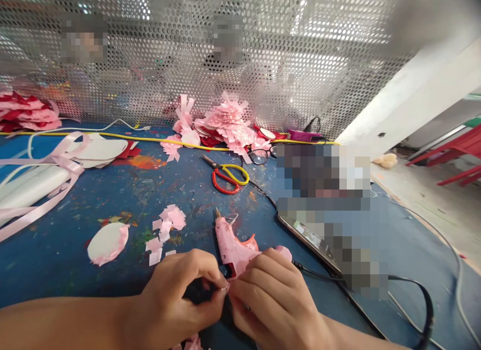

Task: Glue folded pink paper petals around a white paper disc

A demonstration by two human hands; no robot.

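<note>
My left hand (180, 292) and my right hand (272, 295) meet at the front of the table, fingertips almost touching. Both pinch a tiny bit of pink ribbon (226, 286), mostly hidden by the fingers. Just beyond my right hand lies a pink hot glue gun (231, 244) on its side, nozzle pointing away. Small cut pink ribbon squares (173, 217) are scattered ahead of my left hand. Further left rests a white oval disc (105, 243) with pink pieces along its right and lower edge. More pink pieces (192, 343) show below my hands.
Red-and-yellow-handled scissors (225, 178) lie mid-table. A phone (308, 239) and black cables (409, 280) are at the right. Pink ruffled pieces (227, 122) and glasses (259, 156) sit near the perforated metal screen (169, 49). White cut shapes (98, 150) and loose pink ribbon (71, 182) occupy the left.
</note>
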